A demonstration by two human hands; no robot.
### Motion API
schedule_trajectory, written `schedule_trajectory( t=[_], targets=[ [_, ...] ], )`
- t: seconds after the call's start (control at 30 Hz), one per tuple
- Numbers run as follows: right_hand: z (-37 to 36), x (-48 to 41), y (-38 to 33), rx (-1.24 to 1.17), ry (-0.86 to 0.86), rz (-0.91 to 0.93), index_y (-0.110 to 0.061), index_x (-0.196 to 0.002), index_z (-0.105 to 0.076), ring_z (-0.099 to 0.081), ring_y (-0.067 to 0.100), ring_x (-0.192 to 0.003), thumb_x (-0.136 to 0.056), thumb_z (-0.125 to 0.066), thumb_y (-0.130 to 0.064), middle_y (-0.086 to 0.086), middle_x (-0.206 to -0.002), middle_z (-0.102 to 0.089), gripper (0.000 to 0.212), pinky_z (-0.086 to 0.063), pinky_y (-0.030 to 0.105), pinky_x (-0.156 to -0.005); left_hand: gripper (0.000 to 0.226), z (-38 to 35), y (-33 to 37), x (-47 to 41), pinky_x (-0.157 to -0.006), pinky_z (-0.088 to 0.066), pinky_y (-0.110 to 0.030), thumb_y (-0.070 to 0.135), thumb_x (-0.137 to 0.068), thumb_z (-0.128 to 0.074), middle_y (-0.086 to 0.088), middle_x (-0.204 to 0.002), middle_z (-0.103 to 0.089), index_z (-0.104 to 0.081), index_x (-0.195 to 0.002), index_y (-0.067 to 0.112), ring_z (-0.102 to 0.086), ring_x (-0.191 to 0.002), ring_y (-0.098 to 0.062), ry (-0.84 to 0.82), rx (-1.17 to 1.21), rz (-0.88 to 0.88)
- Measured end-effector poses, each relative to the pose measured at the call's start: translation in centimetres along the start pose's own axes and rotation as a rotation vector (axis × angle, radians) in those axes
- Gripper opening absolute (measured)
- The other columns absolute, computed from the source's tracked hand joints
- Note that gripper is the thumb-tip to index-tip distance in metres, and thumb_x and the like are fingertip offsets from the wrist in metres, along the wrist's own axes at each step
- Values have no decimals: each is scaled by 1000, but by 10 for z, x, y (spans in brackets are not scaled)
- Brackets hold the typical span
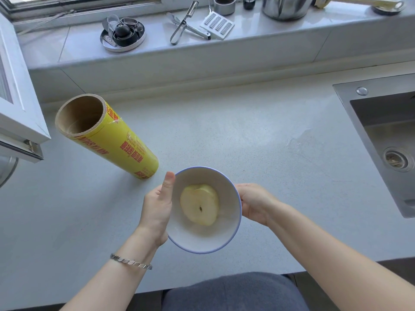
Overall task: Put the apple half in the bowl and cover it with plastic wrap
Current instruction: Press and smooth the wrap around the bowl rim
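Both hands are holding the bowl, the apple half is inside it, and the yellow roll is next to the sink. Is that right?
Not quite. In the head view the yellow roll is left of the bowl, on the far side from the sink. The rest holds: the left hand and right hand hold the bowl, with the apple half inside.

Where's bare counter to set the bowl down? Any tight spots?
Widest bare patch: counter between the wrap roll and the sink, beyond the bowl. Another lies left of the left hand, nearer than the roll. Crowded: the windowsill, with peeler, grater and pot.
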State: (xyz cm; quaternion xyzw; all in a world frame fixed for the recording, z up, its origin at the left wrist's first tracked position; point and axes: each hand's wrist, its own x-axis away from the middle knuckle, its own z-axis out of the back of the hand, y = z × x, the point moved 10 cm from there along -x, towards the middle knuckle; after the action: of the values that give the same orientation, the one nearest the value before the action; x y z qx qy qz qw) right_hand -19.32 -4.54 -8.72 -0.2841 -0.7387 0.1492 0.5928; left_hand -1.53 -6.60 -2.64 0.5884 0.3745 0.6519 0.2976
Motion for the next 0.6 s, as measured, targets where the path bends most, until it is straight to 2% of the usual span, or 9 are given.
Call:
schedule_trajectory(
  t=[0.07, 0.1, 0.2, 0.27, 0.33, 0.4, 0.43, 0.5, 0.6],
  targets=[
    [-8, 5, -1, -83, -49, 25, -6, -79, -66, -61, 11, -51, -82, -61, -3, 3, -61, -67, 6, -53, 21, -49, 39, -1, -1, 0, -51, -50, -19, 48, -89, -41, 7, -65, -66, -63, -78, 18, -62, -59, -7, -4, 33, 24],
    [-10, 6, -3, -136, -54, 55, -9, -85, -64, -62, 10, -52, -82, -62, -5, 2, -65, -68, 6, -53, 21, -48, 40, -1, -2, 0, -54, -50, -20, 51, -89, -40, 6, -70, -65, -62, -78, 20, -61, -65, -9, 8, 30, 30],
    [-13, 13, -21, -127, -50, 220, -14, -86, -67, -62, 7, -49, -84, -58, -2, -3, -65, -70, 16, -48, 17, -44, 51, 6, -12, -3, -74, -45, -32, 71, -72, -45, -1, -89, -58, -60, -78, 23, -53, -83, -19, 47, 10, 76],
    [-17, 18, -28, -50, -64, 293, -15, -84, -71, -59, 8, -51, -85, -52, 2, -3, -62, -69, 26, -46, 17, -46, 59, 9, -19, -3, -76, -45, -35, 80, -64, -48, -1, -95, -56, -59, -82, 24, -53, -88, -20, 84, 50, 123],
    [-20, 22, -28, -69, -89, 300, -12, -84, -71, -56, 12, -58, -88, -43, -3, 1, -65, -66, 31, -45, 22, -54, 53, 11, -27, -3, -70, -50, -29, 69, -80, -44, -1, -103, -64, -62, -99, 22, -61, -95, -22, 124, 122, 178],
    [-25, 23, -26, -119, -134, 286, -5, -98, -67, -59, 17, -75, -93, -39, -24, 12, -80, -67, 35, -48, 28, -67, 53, 11, -30, -3, -68, -49, -27, 62, -85, -42, -1, -113, -65, -58, -113, 21, -61, -104, -21, 168, 198, 213],
    [-26, 22, -25, -113, -151, 282, -3, -106, -64, -59, 21, -86, -92, -39, -36, 21, -92, -66, 44, -49, 31, -76, 55, 10, -31, -4, -69, -49, -27, 64, -85, -42, -1, -116, -64, -57, -116, 21, -61, -107, -20, 167, 225, 218],
    [-30, 26, -29, -42, -181, 307, -6, -107, -64, -60, 23, -97, -82, -44, -49, 23, -105, -64, 54, -50, 35, -86, 57, 4, -34, -2, -70, -49, -29, 66, -85, -38, -1, -115, -66, -59, -115, 22, -63, -103, -18, 138, 249, 228],
    [-29, 28, -32, 46, -181, 315, -3, -104, -64, -62, 25, -97, -76, -52, -44, 17, -106, -65, 51, -51, 38, -90, 49, -3, -35, 5, -68, -49, -29, 56, -93, -28, 1, -101, -68, -61, -104, 22, -63, -90, -11, 53, 191, 263]
  ],
)
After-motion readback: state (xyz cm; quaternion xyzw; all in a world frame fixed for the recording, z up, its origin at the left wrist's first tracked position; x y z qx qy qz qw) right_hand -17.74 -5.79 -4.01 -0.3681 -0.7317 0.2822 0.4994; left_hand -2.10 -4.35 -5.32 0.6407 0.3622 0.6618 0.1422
